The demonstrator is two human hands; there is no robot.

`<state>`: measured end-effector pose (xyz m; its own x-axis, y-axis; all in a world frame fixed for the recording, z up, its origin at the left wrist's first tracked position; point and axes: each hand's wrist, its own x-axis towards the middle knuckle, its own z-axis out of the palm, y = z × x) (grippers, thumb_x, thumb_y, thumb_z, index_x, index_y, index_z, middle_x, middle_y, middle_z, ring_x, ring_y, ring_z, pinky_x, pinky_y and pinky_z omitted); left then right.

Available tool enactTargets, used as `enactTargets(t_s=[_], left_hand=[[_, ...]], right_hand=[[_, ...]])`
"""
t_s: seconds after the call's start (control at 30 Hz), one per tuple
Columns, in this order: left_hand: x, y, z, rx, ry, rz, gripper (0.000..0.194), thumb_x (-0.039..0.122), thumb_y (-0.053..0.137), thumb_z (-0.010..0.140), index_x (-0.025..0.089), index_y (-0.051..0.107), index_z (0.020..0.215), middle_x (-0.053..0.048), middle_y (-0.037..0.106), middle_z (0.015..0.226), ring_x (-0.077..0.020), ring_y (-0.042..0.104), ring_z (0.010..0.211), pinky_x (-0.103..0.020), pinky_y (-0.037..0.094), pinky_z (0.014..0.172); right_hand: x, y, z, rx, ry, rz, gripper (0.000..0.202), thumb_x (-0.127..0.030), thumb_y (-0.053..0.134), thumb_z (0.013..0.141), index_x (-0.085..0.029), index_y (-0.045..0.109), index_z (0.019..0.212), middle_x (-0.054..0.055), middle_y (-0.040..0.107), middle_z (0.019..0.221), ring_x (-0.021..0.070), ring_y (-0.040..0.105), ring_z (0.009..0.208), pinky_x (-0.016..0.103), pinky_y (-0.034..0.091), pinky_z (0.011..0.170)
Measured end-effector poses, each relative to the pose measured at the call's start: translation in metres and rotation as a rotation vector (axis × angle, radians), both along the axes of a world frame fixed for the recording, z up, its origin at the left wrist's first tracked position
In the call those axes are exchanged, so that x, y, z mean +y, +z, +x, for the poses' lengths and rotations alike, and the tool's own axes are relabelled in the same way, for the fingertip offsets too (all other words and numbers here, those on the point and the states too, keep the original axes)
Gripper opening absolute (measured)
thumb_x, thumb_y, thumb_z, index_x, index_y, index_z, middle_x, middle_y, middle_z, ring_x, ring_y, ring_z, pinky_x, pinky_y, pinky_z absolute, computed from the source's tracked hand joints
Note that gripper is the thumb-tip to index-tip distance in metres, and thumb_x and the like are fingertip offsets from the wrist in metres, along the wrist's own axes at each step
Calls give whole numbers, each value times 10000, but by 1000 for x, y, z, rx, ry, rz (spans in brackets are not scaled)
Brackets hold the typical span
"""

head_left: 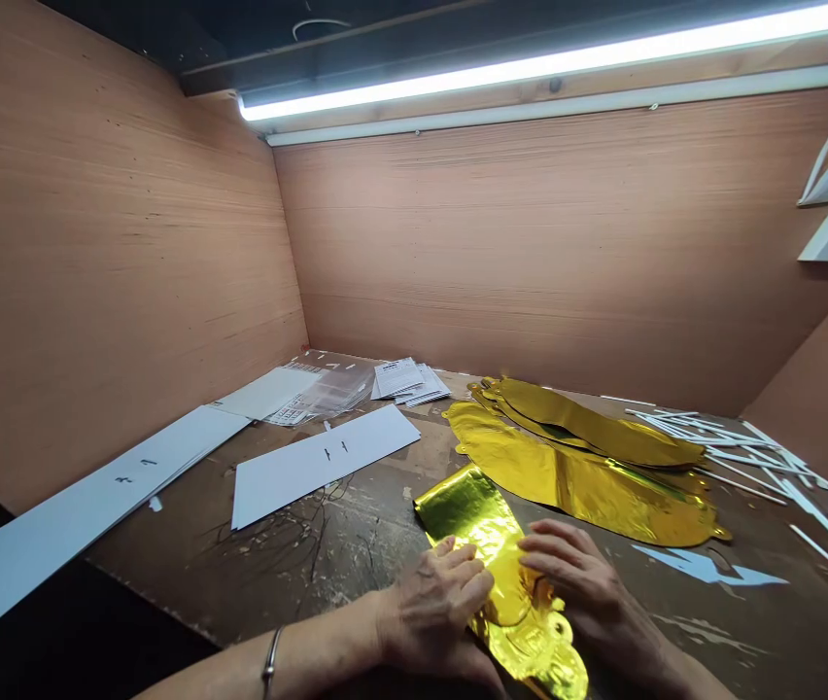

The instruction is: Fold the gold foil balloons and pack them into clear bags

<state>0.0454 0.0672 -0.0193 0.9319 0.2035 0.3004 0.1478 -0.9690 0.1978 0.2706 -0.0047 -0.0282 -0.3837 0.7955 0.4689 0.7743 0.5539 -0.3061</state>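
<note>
A shiny gold foil balloon (468,506), flat and folded over on itself, lies on the table in front of me. My left hand (447,598) rests on its left side, fingers a little bent and pressing the foil down. On the other edge, my right hand (578,574) touches the foil with its fingers stretched out. The balloon's lower end, with rounded tabs and a small hole, pokes out between my wrists. Beyond my right hand lie several more flat gold foil balloons (581,476), partly stacked. Part of the left hand's thumb side is in shadow.
Long white card strips (158,476) and a shorter white card stack (327,467) lie leftward. Clear plastic bags (341,389) and printed slips (410,379) are at the back. White sticks (749,452) are scattered right, near a pale blue scrap (712,566). Wooden panels enclose the table.
</note>
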Motion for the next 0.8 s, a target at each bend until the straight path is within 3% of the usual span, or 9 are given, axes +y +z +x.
enactTargets(t_s=[0.1,0.17,0.27,0.43,0.5,0.57,0.67,0.73,0.8], left_hand=[[1,0,-4,-3,32,-111,592,664,499,623,145,464,906,-82,580,854,-218,538,803,-329,401,782],[4,1,-8,-21,133,-240,642,613,548,624,128,426,1026,-83,586,865,-206,551,751,-294,429,701],[8,2,-12,-120,319,-474,733,522,597,643,104,315,1175,-49,605,789,-173,553,661,-248,430,597],[9,6,-13,-310,368,-731,508,364,530,771,159,315,1183,-14,629,780,-136,569,645,-215,439,586],[8,10,-13,-404,450,-625,463,356,491,798,158,319,1180,-53,627,856,-160,584,713,-257,460,645],[9,16,-13,-431,463,-391,467,413,469,798,137,363,1159,-119,592,976,-216,562,881,-344,442,784],[18,25,-14,-219,212,-120,648,567,459,730,98,402,1173,-186,480,1176,-294,374,1155,-442,279,972],[26,25,-15,-24,82,-119,812,641,430,689,80,312,1264,-196,353,1300,-310,220,1244,-452,197,1013],[32,20,-17,124,63,-184,941,697,399,654,66,196,1322,-199,206,1371,-316,99,1271,-454,147,1025]], right_hand=[[19,9,-4,198,123,-271,152,-239,465,801,-214,614,779,26,632,854,196,511,943,340,385,842],[33,14,-14,313,-3,-382,211,-304,462,796,-179,612,714,20,623,758,172,550,781,283,423,724],[54,17,-31,265,-302,-486,262,-332,427,792,-150,594,705,6,605,677,146,540,652,223,395,575],[77,19,-48,96,-513,-521,215,-285,425,757,-157,551,638,31,612,659,160,544,648,227,328,544],[80,19,-51,24,-561,-529,203,-283,418,755,-167,551,656,49,627,686,175,560,670,235,312,543],[81,19,-54,-53,-599,-529,208,-284,396,767,-173,557,697,72,641,726,196,578,704,244,303,544],[81,18,-57,-160,-624,-510,222,-281,364,789,-180,559,761,90,655,763,215,598,745,253,307,556],[81,16,-59,-225,-633,-485,219,-270,355,795,-181,554,777,92,660,758,219,608,742,257,311,557],[81,15,-61,-283,-648,-454,206,-247,355,795,-177,547,775,93,662,728,222,616,719,258,310,544]])
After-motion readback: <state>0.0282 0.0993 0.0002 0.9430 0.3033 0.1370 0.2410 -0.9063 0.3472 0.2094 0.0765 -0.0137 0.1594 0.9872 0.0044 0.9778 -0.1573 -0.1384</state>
